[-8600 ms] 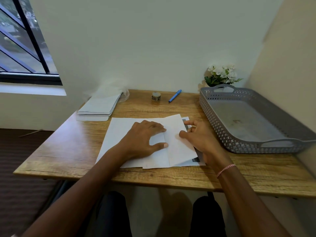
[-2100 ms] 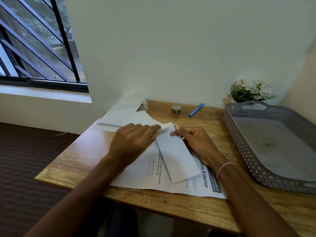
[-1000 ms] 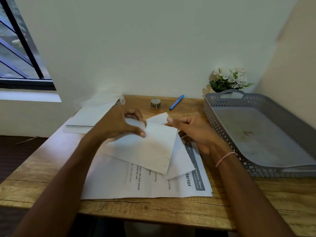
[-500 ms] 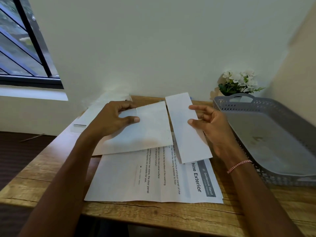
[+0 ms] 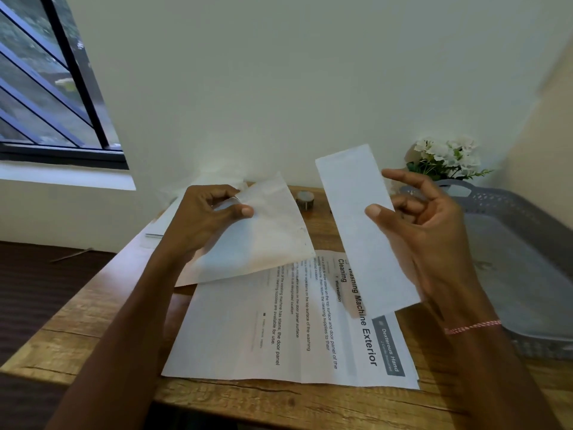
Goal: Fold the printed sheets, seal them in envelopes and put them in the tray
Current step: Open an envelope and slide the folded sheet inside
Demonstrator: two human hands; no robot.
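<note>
L hand (image 5: pixel 201 218) pinches a white paper envelope (image 5: pixel 266 237) by its upper-left corner, thumb on top, held w/ a tilt above the wooden table (image 5: pixel 93 308). R hand (image 5: pixel 428 237) grips a narrow folded white sheet (image 5: pixel 362 231), thumb in front, fingers behind, near upright. Both are off the table, apart from each other. An unfolded printed sheet (image 5: pixel 279 330) lies flat below. Grey perforated plastic tray (image 5: pixel 527 243) sits at right.

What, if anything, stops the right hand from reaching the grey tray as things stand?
Probably nothing, so likely yes. The tray lies just beyond the right hand on its right, nothing between them. The hand is pinching the folded sheet, which would simply travel along.
</note>
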